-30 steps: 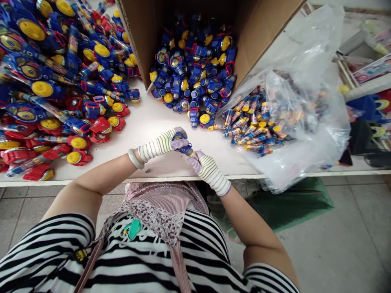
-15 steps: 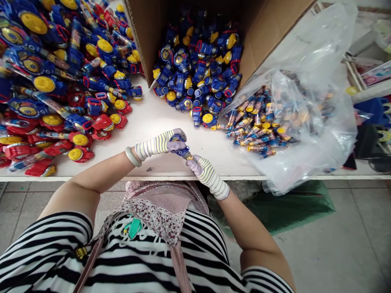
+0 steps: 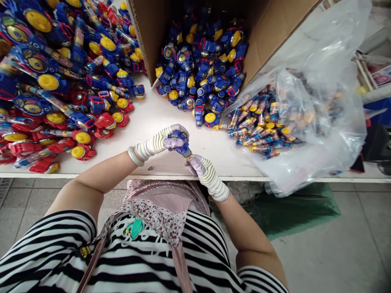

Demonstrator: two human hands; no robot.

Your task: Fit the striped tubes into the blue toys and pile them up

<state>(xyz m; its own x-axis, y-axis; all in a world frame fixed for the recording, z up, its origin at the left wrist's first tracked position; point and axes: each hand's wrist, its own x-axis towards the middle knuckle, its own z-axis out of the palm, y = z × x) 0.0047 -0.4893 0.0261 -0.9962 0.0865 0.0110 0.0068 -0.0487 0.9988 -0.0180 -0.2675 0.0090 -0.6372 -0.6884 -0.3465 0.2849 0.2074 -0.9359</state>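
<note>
head view: left hand (image 3: 174, 140) grips blue plastic toy (image 3: 181, 142); right hand (image 3: 197, 167) grips its tube end; clear plastic bag (image 3: 308, 171) lies right of right hand.

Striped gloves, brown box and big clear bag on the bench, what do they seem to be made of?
The cream-and-purple striped gloves look like matte knitted yarn, judging by their fine ribbing. The brown box looks like corrugated cardboard, with fluting showing along its cut edge. The large clear bag looks like thin, glossy plastic film, creased and see-through, possibly polyethylene.
</note>
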